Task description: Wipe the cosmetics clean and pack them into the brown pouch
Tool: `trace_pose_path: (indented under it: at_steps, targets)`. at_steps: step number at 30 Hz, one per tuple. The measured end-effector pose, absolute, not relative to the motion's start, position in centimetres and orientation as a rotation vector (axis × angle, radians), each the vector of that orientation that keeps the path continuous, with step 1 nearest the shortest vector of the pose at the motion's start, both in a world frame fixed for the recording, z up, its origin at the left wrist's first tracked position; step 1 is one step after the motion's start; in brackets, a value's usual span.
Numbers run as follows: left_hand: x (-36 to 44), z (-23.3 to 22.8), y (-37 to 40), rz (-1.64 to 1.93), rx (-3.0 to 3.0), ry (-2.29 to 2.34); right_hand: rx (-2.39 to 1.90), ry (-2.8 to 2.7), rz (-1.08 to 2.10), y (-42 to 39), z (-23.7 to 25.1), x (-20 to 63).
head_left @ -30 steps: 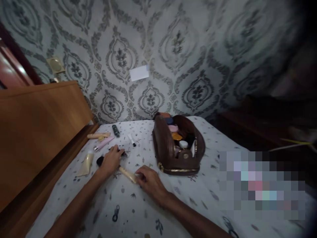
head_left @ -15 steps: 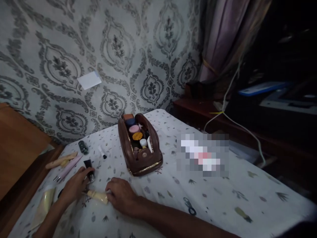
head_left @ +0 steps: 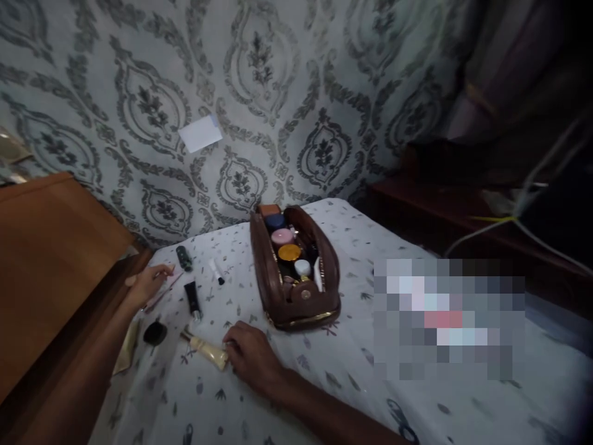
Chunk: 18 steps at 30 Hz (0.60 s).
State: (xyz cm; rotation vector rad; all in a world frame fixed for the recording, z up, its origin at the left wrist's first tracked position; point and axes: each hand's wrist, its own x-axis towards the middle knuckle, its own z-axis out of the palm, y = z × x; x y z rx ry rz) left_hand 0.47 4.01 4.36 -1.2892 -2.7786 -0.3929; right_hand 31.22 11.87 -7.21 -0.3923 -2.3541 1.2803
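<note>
- Head view: right hand (head_left: 252, 358) lies flat on the patterned bedsheet (head_left: 324, 383), fingertips closed on the near end of a cream tube (head_left: 207, 349) that's lying on the sheet, just in front-left of the brown cosmetic pouch (head_left: 296, 272).
- Left hand (head_left: 147, 283) is out to the far left of the pouch, near the wooden headboard (head_left: 55, 259), fingers curled around a thin pink tube (head_left: 162, 293); looks like a light grip, though it's too blurry to tell how tight.
- Between the two hands: a small black tube (head_left: 191, 299) and a round black lid (head_left: 155, 333), both loose on the sheet.
- A bit further back, left of the pouch: a dark green bottle (head_left: 184, 258) and a little white tube with a black cap (head_left: 215, 271).
- Pouch itself is unzipped and gaping, packed with small jars (pink, orange and white lids showing).
- Behind the pouch is grey damask wallpaper (head_left: 278, 93).
</note>
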Motion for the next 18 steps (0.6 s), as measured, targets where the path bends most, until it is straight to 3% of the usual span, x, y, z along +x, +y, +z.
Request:
trace_pose_path:
  at_steps: [10,18]
  targets:
    - [-5.0,2.5,9.9,-0.369,-0.666,-3.023,-0.384,-2.311,1.348,11.9,-6.4,31.6]
    - [-3.8,0.2,14.0,-0.787,-0.457,-3.123,-0.39,-2.302,1.35,11.9,-6.7,31.6]
